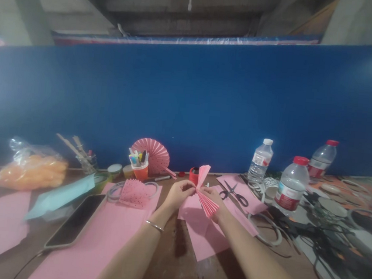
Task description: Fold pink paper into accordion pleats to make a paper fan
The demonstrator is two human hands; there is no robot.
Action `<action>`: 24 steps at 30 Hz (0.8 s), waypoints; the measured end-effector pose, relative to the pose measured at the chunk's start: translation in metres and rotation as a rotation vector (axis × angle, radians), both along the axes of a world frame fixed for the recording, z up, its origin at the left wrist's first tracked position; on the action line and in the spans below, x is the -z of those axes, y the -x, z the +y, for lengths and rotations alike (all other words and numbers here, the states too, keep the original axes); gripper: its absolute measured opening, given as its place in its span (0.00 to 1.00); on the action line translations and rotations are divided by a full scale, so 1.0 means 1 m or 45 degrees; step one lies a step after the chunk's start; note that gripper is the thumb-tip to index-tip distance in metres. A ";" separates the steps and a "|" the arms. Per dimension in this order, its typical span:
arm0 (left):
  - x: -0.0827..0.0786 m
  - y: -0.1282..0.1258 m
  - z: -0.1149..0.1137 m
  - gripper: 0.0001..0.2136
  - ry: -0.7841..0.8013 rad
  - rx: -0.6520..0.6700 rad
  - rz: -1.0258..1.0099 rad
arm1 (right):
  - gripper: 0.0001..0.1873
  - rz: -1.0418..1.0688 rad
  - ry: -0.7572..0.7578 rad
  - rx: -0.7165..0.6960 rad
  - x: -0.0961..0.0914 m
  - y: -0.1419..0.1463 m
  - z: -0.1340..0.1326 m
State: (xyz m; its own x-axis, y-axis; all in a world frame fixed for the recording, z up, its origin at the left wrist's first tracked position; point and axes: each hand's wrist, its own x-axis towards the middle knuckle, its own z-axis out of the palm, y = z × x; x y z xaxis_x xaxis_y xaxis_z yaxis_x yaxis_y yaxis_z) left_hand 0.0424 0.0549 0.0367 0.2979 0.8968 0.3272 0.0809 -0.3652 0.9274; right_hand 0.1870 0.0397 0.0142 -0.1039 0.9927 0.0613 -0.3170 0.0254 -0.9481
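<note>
A strip of pleated pink paper (pixel 208 204), pinched narrow at its middle, fans out at both ends like a bow. My left hand (pixel 179 195) is closed, its fingertips on the pinched middle. From the other side my right hand (pixel 218 200) grips the same paper, and the lower fan hides part of its fingers. Loose pink sheets (pixel 199 242) lie beneath both hands. Just beyond them stands a red roll (pixel 193 174), partly covered by the paper. Black-handled scissors (pixel 235 195) rest open on pink paper, right of my right hand.
At the back, a pink folding fan (pixel 154 153) leans behind an orange cup (pixel 140 171) of pens. On the left lie a phone (pixel 76 222), a pink sheet and a bag (pixel 33 171) of orange items. Water bottles (pixel 291 185) and tangled cords (pixel 322 258) crowd the right.
</note>
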 end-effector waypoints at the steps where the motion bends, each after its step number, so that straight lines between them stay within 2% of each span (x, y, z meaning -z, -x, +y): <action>1: -0.001 0.000 -0.001 0.07 -0.009 -0.005 -0.001 | 0.18 0.008 0.010 0.003 0.000 0.000 0.000; 8: -0.001 -0.001 -0.004 0.11 -0.045 -0.031 -0.019 | 0.19 0.014 0.037 0.011 -0.005 0.000 -0.002; 13: 0.000 -0.003 -0.003 0.07 -0.099 -0.083 -0.051 | 0.19 -0.025 0.011 0.026 -0.008 0.002 -0.002; 24: 0.002 -0.005 -0.003 0.05 -0.132 -0.131 -0.141 | 0.14 -0.278 -0.173 0.161 0.002 0.004 0.001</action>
State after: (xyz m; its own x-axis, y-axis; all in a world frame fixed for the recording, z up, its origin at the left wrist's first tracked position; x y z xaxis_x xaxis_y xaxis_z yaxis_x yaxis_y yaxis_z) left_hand 0.0470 0.0520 0.0346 0.1628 0.8805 0.4452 0.0222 -0.4544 0.8905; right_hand 0.1830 0.0404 0.0126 -0.0049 0.9828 0.1846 -0.0920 0.1834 -0.9787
